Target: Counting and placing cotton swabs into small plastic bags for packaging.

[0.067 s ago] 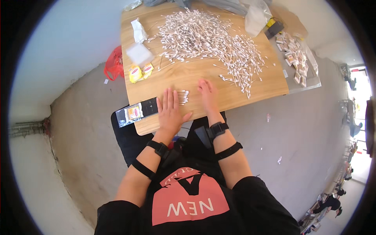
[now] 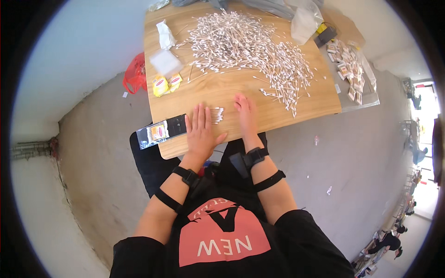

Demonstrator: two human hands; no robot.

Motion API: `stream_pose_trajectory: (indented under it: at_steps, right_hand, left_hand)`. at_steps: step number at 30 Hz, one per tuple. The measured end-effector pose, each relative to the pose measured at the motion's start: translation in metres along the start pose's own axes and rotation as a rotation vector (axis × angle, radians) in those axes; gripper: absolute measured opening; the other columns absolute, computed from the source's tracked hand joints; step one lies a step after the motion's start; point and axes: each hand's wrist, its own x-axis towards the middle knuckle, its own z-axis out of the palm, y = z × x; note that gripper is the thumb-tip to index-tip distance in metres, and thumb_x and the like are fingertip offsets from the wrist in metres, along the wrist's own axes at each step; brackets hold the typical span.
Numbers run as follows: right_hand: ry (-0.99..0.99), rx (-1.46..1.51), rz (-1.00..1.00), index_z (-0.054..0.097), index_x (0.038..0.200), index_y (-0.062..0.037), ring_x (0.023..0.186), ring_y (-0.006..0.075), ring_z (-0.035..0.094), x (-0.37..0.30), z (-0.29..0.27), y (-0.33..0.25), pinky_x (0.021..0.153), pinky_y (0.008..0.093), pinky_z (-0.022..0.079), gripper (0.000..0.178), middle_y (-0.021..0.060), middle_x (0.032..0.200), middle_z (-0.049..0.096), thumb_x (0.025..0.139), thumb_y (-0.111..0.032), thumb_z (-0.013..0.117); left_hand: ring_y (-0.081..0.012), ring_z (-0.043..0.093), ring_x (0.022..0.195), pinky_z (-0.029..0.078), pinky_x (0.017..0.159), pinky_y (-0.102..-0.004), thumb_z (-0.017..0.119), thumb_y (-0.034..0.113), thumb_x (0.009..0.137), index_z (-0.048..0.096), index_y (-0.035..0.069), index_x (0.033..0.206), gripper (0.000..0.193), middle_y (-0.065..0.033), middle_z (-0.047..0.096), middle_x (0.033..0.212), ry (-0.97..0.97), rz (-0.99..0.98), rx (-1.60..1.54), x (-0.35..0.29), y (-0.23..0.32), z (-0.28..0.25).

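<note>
Where a row of cotton swabs (image 2: 217,114) lies on the wooden table (image 2: 320,103), the left hand (image 2: 200,129) rests flat over its left part, thumb spread — white tips exposed to the right. The right hand (image 2: 246,113) is just beside them, fingers bent; whether it pinches anything cannot be told. Since the earlier frame both hands hold nearly the same positions — the swab heap (image 2: 234,41) appears unchanged

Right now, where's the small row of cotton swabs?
In the head view, the row is on the near part of the table, emerging right of the left hand's fingers; the right hand is farther right.
</note>
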Motion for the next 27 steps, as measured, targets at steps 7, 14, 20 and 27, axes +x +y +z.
stream_pose_trajectory:
  at_steps: [7, 14, 20, 27]
  right_hand:
    - [-0.127, -0.041, -0.185, 0.041, 0.132, 0.003, 0.128, 0.0261, 0.042, -0.017, 0.032, 0.026, 0.109, 0.037, 0.032, 0.046, 0.018, 0.134, 0.044, 0.101, -0.031, 0.036]
    - [-0.2, 0.155, -0.094, 0.038, 0.134, 0.0031, 0.13, 0.0277, 0.039, -0.016, 0.045, 0.021, 0.111, 0.0376, 0.028, 0.05, 0.0177, 0.136, 0.042, 0.102, -0.034, 0.032]
    - [-0.177, -0.079, -0.183, 0.04, 0.131, 0.0039, 0.128, 0.0273, 0.041, -0.028, 0.054, 0.024, 0.111, 0.0375, 0.029, 0.048, 0.0186, 0.134, 0.043, 0.101, -0.033, 0.034]
    - [-0.067, 0.218, 0.044, 0.048, 0.123, 0.0035, 0.115, 0.0235, 0.05, -0.005, 0.054, 0.016, 0.1, 0.0363, 0.042, 0.04, 0.0144, 0.12, 0.051, 0.1, -0.029, 0.041]
  left_hand:
    - [-0.0366, 0.018, 0.142, 0.012, 0.114, -0.0532, 0.074, 0.049, 0.067, 0.03, -0.002, 0.142, 0.101, -0.0229, 0.022, 0.151, 0.015, 0.0, -0.039, -0.002, -0.003, -0.01]
    - [-0.0398, 0.015, 0.142, 0.013, 0.114, -0.0532, 0.077, 0.049, 0.064, 0.025, -0.001, 0.144, 0.108, -0.0266, 0.017, 0.151, -0.003, 0.036, -0.116, -0.001, -0.01, -0.007]
    - [-0.0459, 0.009, 0.141, 0.012, 0.112, -0.0563, 0.078, 0.041, 0.066, 0.021, 0.001, 0.147, 0.107, -0.0281, 0.009, 0.152, -0.108, -0.069, -0.059, -0.004, -0.007, -0.015]
    - [-0.0429, 0.012, 0.142, 0.012, 0.113, -0.0553, 0.072, 0.055, 0.067, 0.026, 0.003, 0.146, 0.105, -0.0249, 0.015, 0.153, -0.052, -0.053, -0.06, -0.004, -0.005, -0.013]
